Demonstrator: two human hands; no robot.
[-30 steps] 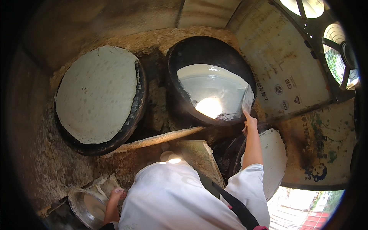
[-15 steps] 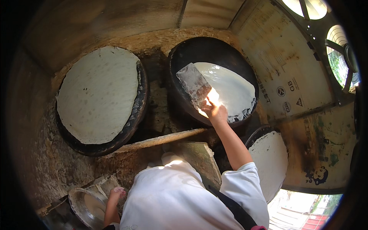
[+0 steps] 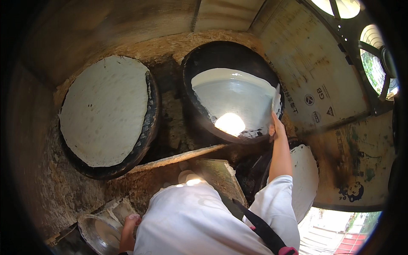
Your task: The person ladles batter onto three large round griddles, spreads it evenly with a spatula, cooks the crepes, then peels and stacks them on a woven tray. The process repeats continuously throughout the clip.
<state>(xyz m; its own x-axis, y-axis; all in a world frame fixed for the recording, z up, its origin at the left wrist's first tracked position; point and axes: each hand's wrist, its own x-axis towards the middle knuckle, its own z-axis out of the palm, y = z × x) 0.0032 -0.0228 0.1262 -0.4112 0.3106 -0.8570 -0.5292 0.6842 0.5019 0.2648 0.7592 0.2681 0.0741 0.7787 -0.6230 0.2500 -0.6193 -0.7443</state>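
My right hand (image 3: 277,127) is closed on a flat, batter-coated scraper (image 3: 277,100), seen edge-on at the right side of a round black griddle (image 3: 221,53). Wet white batter (image 3: 242,91) covers much of the griddle's near part, with a bright patch of sunlight on it. Low on the left, my left hand (image 3: 132,220) is curled beside a metal bowl (image 3: 87,223) that has pale liquid in it. Whether those fingers hold anything is hidden.
Another black griddle (image 3: 154,106) at left bears a large pale flatbread (image 3: 104,110). A third pale round (image 3: 304,182) lies right of my arm. A wooden strip (image 3: 178,158) and a board (image 3: 219,176) are before me. Panels (image 3: 314,63) and a fan (image 3: 384,61) stand right.
My right hand has swept the scraper from the griddle's left-middle to its right edge, turning it edge-on. Batter now reaches farther left. My left hand stays beside the bowl.
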